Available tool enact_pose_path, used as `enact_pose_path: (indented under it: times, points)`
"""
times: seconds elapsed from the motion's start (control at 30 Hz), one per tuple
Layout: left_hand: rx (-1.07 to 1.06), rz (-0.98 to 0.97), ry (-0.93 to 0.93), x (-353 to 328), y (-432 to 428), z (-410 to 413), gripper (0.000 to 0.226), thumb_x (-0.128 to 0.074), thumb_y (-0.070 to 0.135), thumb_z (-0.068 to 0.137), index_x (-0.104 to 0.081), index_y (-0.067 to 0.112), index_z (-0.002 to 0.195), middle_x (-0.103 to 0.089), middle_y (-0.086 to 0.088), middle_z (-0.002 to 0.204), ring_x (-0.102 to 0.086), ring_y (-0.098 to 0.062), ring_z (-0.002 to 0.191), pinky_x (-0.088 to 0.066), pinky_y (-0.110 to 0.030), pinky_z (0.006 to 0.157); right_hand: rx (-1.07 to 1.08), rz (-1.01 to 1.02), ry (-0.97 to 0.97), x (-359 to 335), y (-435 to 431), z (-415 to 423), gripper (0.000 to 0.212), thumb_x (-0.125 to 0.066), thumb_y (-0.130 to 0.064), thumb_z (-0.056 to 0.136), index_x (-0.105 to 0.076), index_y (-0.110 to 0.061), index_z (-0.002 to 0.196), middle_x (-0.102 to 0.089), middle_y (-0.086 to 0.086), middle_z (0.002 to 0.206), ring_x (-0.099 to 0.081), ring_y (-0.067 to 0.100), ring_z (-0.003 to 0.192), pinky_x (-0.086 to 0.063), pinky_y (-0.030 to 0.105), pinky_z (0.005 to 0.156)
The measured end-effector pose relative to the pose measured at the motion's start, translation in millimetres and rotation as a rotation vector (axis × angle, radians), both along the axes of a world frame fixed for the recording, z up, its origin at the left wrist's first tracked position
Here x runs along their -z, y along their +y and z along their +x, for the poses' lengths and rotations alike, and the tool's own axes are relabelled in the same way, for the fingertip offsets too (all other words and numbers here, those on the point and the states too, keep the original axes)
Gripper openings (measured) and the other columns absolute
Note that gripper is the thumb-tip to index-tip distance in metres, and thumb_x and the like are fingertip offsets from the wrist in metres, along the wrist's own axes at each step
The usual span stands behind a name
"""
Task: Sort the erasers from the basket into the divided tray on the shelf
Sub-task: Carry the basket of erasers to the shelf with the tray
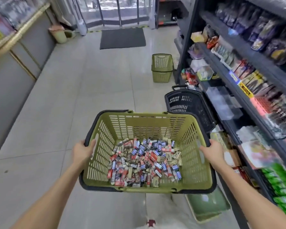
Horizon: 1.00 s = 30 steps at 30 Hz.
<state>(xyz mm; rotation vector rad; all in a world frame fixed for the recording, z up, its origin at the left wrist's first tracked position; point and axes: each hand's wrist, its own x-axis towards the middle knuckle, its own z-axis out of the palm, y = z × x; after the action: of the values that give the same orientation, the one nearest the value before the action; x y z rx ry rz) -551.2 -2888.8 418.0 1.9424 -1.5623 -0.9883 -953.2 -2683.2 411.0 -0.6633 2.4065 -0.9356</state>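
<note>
Olive-green basket (155, 123) with black rim holds red, blue, brown and cream erasers (144, 162).

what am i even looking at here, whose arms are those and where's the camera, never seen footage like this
There is no machine here. The single picture comes from a camera worn on a person's head, looking forward and down, so the two bare arms are that person's own. The left hand and right hand each grip a side rim of a green basket, holding it up above the shop floor. Inside lies a heap of small wrapped erasers in red, blue, brown and cream. On the right runs a dark shelf full of goods. Beyond stand a black basket and another green basket on the floor.
</note>
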Motion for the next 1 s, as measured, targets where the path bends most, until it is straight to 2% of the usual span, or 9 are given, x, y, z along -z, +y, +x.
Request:
enact_pose_path:
  times: [0.07,0.17,0.33,0.5,0.67,0.8,1.0]
  points:
    - [0.009,0.003,-0.012,2.0,-51.5,-22.9,0.028,-0.06,0.033,0.091,-0.058,0.007,0.082,-0.06,-0.011,0.064,-0.061,-0.031,0.06,-0.051,-0.041,0.061,0.004,0.009,-0.02,2.7,-53.8,-23.3,0.006,-0.068,-0.014,0.078,-0.063,-0.011,0.081,-0.065,0.008,0.072,-0.059,0.025,0.066,-0.047,0.034,0.061]
    - [0.012,0.0,0.001,-3.4,-127.1,-56.5,0.029,-0.06,0.033,0.092,-0.054,0.011,0.074,-0.06,-0.012,0.064,-0.06,-0.031,0.059,-0.049,-0.039,0.058,0.016,0.011,-0.031,-0.4,-128.9,-55.5,0.007,-0.067,-0.014,0.078,-0.06,-0.016,0.077,-0.065,0.004,0.071,-0.059,0.022,0.064,-0.046,0.032,0.057]
    - [0.078,-0.019,-0.011,-15.8,-248.3,-108.0,0.028,-0.057,0.032,0.093,-0.055,0.01,0.076,-0.058,-0.009,0.062,-0.058,-0.029,0.057,-0.046,-0.035,0.055,0.068,0.036,-0.011,-13.5,-233.7,-97.9,0.016,-0.067,-0.016,0.077,-0.055,-0.02,0.067,-0.059,0.0,0.064,-0.054,0.016,0.057,-0.037,0.025,0.048]
    - [0.182,-0.02,-0.023,-15.4,-378.1,-161.7,0.031,-0.058,0.035,0.092,-0.056,0.007,0.082,-0.058,-0.012,0.061,-0.058,-0.031,0.056,-0.05,-0.04,0.057,0.168,0.032,-0.001,-11.8,-318.2,-124.8,0.015,-0.067,-0.015,0.077,-0.055,-0.019,0.068,-0.063,0.004,0.068,-0.056,0.018,0.058,-0.038,0.026,0.049]
    - [0.401,-0.005,-0.048,-1.4,-517.5,-227.5,0.033,-0.058,0.038,0.092,-0.057,0.006,0.084,-0.058,-0.012,0.059,-0.059,-0.035,0.057,-0.054,-0.05,0.064,0.382,0.029,-0.02,5.4,-382.5,-122.7,0.008,-0.066,-0.015,0.077,-0.059,-0.016,0.072,-0.063,0.004,0.069,-0.057,0.018,0.061,-0.039,0.027,0.051]
    - [0.625,0.008,-0.071,-2.9,-601.1,-288.2,0.029,-0.057,0.041,0.092,-0.053,0.012,0.092,-0.06,-0.011,0.069,-0.062,-0.035,0.064,-0.055,-0.05,0.064,0.607,0.049,-0.026,7.4,-410.6,-97.7,0.007,-0.066,-0.015,0.078,-0.059,-0.013,0.076,-0.061,0.005,0.07,-0.057,0.024,0.063,-0.038,0.03,0.055]
    - [0.947,-0.018,-0.064,-14.3,-655.6,-401.4,0.036,-0.058,0.037,0.092,-0.055,0.003,0.082,-0.055,-0.011,0.063,-0.06,-0.036,0.063,-0.052,-0.048,0.063,0.918,0.025,-0.042,-2.4,-422.9,-74.5,0.017,-0.067,-0.012,0.08,-0.053,-0.015,0.07,-0.055,0.0,0.06,-0.052,0.013,0.054,-0.032,0.023,0.042]
